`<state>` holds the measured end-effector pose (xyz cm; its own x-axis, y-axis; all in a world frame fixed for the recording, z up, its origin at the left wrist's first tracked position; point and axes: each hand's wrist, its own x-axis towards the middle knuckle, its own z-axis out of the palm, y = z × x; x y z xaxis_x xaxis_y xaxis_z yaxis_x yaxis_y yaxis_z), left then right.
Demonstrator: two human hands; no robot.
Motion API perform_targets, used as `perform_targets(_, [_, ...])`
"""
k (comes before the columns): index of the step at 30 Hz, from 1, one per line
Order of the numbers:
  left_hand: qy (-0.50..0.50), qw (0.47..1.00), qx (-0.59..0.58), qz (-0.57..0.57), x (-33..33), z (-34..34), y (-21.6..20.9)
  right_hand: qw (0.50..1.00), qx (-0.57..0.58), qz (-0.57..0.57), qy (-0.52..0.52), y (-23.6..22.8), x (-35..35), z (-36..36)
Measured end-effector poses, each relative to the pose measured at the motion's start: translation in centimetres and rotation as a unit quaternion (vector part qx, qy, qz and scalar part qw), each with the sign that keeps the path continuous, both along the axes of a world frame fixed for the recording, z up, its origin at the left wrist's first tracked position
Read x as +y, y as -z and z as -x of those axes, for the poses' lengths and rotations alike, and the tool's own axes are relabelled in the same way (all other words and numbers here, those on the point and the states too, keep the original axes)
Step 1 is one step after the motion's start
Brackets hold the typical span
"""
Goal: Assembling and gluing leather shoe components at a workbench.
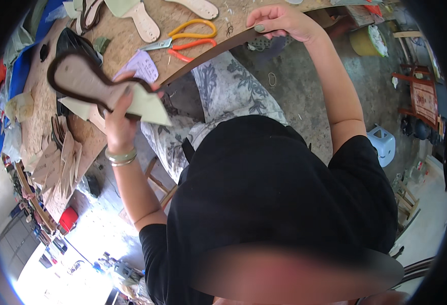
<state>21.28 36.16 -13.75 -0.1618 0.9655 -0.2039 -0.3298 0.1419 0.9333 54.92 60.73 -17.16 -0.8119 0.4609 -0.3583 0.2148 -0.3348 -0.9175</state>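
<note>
My left hand (121, 114) is wrapped around a shoe insole (81, 76), beige with a dark brown edging around its rounded end and a pale green pointed end. From that hand a long dark brown strip (208, 55) stretches up to the right. My right hand (280, 24) is closed on the strip's far end, thumb against fingers. Orange-handled scissors (170, 43) lie on the table just beyond the strip, beside a lilac piece of paper with writing (141, 65). Whether the strip is joined to the insole is hidden by my left fingers.
More insole pieces (143, 23) lie at the table's far side. Stacked brown card-like pieces (58, 160) sit at the left of the wooden table (40, 114). On the floor to the right stand a yellow bucket (362, 43), a light blue stool (381, 146) and a wooden chair (423, 96).
</note>
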Motion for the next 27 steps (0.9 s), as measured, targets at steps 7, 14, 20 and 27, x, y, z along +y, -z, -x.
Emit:
perform_targets(7, [-0.049, 0.986, 0.135, -0.079, -3.5, 3.3, -0.4, 0.99, -0.013, -0.093, 0.103, -1.4, 3.0, 0.5])
perform_targets(14, [-0.083, 0.97, 0.187, -0.134, -7.4, 3.7, 0.6, 0.951, 0.012, -0.207, 0.228, -1.5, 4.6, 6.7])
perform_targets(20, [-0.119, 0.981, 0.117, -0.095, -5.3, 0.5, 1.6, 0.927, -0.124, -0.283, 0.212, 0.4, 7.4, 7.9])
perform_targets(27, [-0.113, 0.977, 0.084, -0.157, -0.3, -1.8, 1.4, 0.636, -0.254, -0.691, 0.23, 0.2, 7.4, 6.1])
